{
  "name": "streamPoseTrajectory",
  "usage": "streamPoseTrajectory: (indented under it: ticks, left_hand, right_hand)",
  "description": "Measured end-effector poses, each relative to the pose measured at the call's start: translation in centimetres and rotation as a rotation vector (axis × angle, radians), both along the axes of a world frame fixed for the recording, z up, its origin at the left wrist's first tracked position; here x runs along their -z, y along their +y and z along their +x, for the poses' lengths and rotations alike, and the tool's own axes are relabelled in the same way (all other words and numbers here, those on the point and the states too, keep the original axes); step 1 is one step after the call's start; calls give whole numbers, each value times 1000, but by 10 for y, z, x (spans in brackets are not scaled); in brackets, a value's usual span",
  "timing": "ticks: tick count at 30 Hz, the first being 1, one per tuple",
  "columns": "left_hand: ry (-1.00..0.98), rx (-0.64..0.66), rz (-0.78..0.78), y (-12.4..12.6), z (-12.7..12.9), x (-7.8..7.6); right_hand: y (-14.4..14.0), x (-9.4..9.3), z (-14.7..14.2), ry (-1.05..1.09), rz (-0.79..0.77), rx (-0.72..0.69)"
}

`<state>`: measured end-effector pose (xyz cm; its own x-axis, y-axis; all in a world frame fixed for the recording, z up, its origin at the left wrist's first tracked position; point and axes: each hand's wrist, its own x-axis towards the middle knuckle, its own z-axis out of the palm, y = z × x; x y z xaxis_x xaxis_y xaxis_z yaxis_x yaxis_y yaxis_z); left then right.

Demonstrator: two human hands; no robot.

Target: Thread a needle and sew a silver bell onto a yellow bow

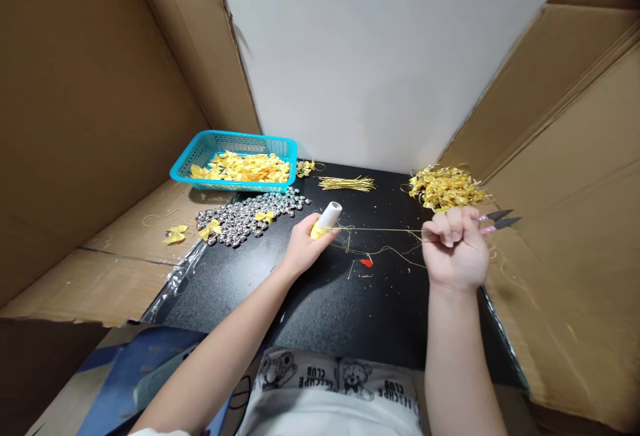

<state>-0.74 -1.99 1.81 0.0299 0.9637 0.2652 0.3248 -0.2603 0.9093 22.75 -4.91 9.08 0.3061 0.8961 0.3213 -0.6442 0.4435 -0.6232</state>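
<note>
My left hand (301, 247) grips a small spool (326, 219) with a white top and yellow thread wound on it, low over the black table (310, 289). A thin gold thread (385, 229) runs taut from the spool to my right hand (456, 248), which is closed in a fist around the thread and a pair of pink-handled scissors (497, 220). The scissor blades stick out to the right of the fist. A small red piece (367, 262) lies on the table below the thread.
A turquoise basket (235, 146) of yellow bows sits back left. In front of it lies a heap of silver beads (250, 216). A bundle of cut gold threads (347, 183) and a pile of gold loops (445, 188) lie at the back. Cardboard walls (575, 209) enclose both sides.
</note>
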Motion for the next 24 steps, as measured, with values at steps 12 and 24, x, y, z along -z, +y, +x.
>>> streamPoseTrajectory:
  ticks: [12,24]
  left_hand:
    - [36,-204,125,3,-14,-8]
    - [36,-27,67,8,-7,-1]
  right_hand:
    - [-23,-37,48,-133,98,268]
    - [-54,-69,69,-209,59,444]
